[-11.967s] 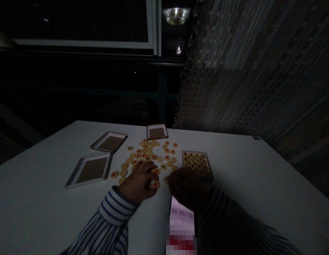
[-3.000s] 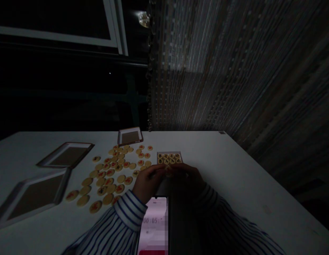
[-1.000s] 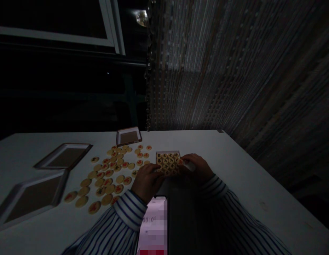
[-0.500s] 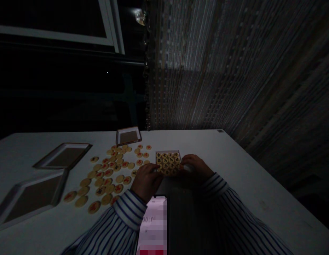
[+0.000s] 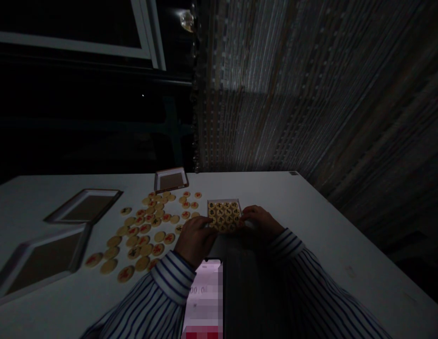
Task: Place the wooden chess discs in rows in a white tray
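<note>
A small open box point(image 5: 223, 201) on the table holds rows of round wooden Chinese chess pieces point(image 5: 224, 213), their dark characters facing up. At its left side, my left hand point(image 5: 195, 239) grips the box with bent fingers, the tips at the front left pieces. My right hand point(image 5: 262, 221) closes on the opposite side, thumb and fingers at the right edge. To the left of the box lie many loose Chinese chess pieces point(image 5: 144, 229), some with red characters, some dark, others blank side up. Striped sleeves cover both wrists.
Shallow box trays and lids stand on the white table point(image 5: 311, 263): one at the back point(image 5: 171, 181), one at the left point(image 5: 86, 207), another at the near left point(image 5: 42, 263). A lit phone point(image 5: 204, 301) lies below my left hand. A bead-like curtain point(image 5: 261, 84) hangs behind.
Both hands stay at the sides of the box, with hardly any movement. The view has shifted very slightly.
</note>
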